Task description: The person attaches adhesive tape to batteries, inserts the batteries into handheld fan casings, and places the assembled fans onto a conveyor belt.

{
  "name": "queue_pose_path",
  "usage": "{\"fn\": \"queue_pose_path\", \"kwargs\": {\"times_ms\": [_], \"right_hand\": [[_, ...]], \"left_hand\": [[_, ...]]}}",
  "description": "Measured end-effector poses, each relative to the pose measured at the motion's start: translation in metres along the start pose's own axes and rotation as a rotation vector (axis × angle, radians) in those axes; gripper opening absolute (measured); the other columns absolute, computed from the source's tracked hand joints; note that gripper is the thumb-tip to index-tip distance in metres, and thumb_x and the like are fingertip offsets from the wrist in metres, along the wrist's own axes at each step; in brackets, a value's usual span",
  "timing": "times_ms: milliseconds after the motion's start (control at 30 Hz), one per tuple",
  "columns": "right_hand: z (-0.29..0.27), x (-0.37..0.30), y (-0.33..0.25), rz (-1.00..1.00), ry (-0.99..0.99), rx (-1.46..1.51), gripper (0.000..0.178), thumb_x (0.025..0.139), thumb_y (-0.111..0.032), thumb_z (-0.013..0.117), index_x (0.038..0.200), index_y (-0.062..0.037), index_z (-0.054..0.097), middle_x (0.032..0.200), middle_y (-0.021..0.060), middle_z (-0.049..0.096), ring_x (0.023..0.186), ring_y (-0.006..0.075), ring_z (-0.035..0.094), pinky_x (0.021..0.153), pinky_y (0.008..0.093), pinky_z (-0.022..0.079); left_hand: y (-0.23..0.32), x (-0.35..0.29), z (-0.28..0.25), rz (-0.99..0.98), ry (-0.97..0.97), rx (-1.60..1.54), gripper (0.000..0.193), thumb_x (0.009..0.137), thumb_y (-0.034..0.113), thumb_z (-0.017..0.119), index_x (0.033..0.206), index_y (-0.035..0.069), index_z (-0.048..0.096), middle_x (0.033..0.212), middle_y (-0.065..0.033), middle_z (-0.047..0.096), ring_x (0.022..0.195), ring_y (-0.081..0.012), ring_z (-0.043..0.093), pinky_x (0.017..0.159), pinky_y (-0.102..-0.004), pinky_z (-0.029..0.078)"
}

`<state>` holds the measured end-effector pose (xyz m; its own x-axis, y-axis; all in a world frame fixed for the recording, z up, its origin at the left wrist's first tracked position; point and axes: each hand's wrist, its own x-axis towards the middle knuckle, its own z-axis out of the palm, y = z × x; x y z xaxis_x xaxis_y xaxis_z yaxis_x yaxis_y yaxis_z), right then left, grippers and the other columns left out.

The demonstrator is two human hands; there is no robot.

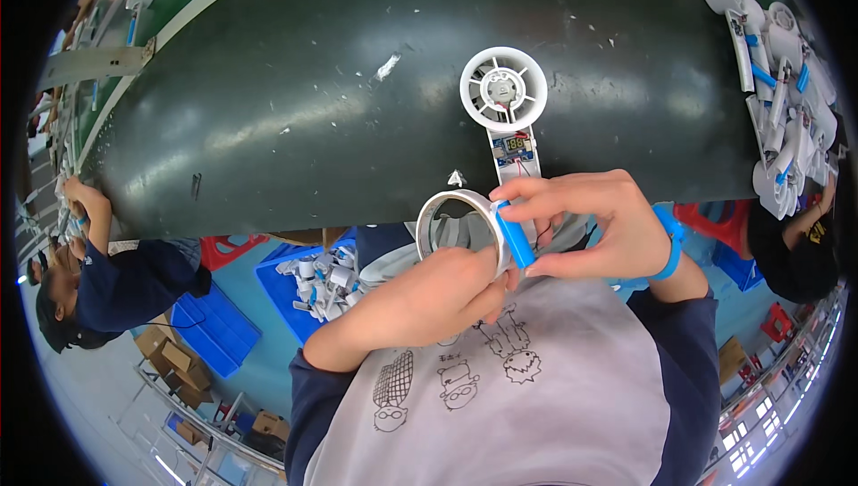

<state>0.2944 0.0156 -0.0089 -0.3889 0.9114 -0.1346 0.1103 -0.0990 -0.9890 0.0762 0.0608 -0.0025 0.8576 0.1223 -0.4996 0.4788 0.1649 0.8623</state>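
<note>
My left hand [438, 288] is closed around the lower side of a white ring-shaped fan housing [424, 222] at the table's near edge. A blue cylindrical battery [516, 238] is pinched between the thumb and fingers of my right hand [608, 222], right beside the housing. Beyond my hands lies a white handheld fan [467, 97] with its round spoked head pointing away. Its open handle shows a small blue circuit board [513, 148] with a display and thin wires. The handle's near end is hidden behind my right hand.
The dark green table [313, 111] has a white scrap [387, 66] on it. White fan parts and blue batteries are piled [786, 102] at the right. A blue bin [290, 294] of white parts stands below the edge. Co-workers sit at left [134, 285] and right [795, 249].
</note>
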Motion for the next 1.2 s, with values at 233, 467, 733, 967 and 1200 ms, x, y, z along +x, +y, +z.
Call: {"fn": "queue_pose_path", "kwargs": {"times_ms": [233, 467, 733, 967, 1200], "right_hand": [[0.051, -0.013, 0.022, -0.07, 0.334, 0.191, 0.039, 0.069, 0.008, 0.074, 0.104, -0.0028, 0.062, 0.126, 0.0188, 0.056, 0.07, 0.0081, 0.052, 0.066, 0.024, 0.047], [0.097, -0.027, 0.036, -0.185, 0.57, 0.198, 0.051, 0.065, 0.012, 0.076, 0.104, -0.006, 0.049, 0.128, 0.0237, 0.051, 0.076, 0.009, 0.053, 0.066, 0.024, 0.045], [0.122, -0.033, 0.05, -0.314, 0.675, 0.086, 0.061, 0.063, 0.007, 0.081, 0.11, -0.0063, 0.044, 0.127, 0.0281, 0.05, 0.074, 0.012, 0.053, 0.067, 0.0266, 0.044], [0.116, -0.03, 0.04, -0.151, 0.588, 0.468, 0.065, 0.062, 0.007, 0.081, 0.111, -0.0067, 0.04, 0.12, 0.0248, 0.054, 0.073, 0.0106, 0.052, 0.066, 0.024, 0.041], [0.085, -0.03, 0.009, -0.066, 0.335, 0.071, 0.057, 0.066, 0.002, 0.081, 0.108, -0.0054, 0.043, 0.119, 0.0217, 0.058, 0.071, 0.0096, 0.05, 0.065, 0.0232, 0.044]], "left_hand": [[0.003, -0.005, 0.014, -0.03, 0.194, -0.212, 0.013, 0.09, 0.007, 0.042, 0.098, -0.004, 0.044, 0.065, -0.0129, 0.061, 0.063, -0.0314, 0.063, 0.061, -0.0412, 0.048], [-0.005, -0.018, 0.034, -0.098, 0.347, -0.158, 0.016, 0.087, 0.002, 0.041, 0.1, -0.004, 0.046, 0.063, -0.012, 0.06, 0.06, -0.0287, 0.061, 0.059, -0.039, 0.046], [-0.009, -0.027, 0.044, -0.102, 0.36, -0.199, 0.017, 0.088, 0.003, 0.043, 0.102, -0.007, 0.043, 0.062, -0.0174, 0.059, 0.06, -0.0358, 0.06, 0.058, -0.0452, 0.046], [-0.018, -0.039, 0.044, -0.037, 0.365, 0.051, 0.021, 0.087, 0.007, 0.05, 0.101, -0.007, 0.045, 0.066, -0.0244, 0.056, 0.064, -0.0441, 0.056, 0.059, -0.0515, 0.043], [-0.021, -0.04, 0.044, -0.043, 0.271, 0.276, 0.018, 0.085, 0.009, 0.054, 0.094, -0.006, 0.048, 0.063, -0.0229, 0.056, 0.061, -0.0423, 0.058, 0.058, -0.051, 0.044]]}}
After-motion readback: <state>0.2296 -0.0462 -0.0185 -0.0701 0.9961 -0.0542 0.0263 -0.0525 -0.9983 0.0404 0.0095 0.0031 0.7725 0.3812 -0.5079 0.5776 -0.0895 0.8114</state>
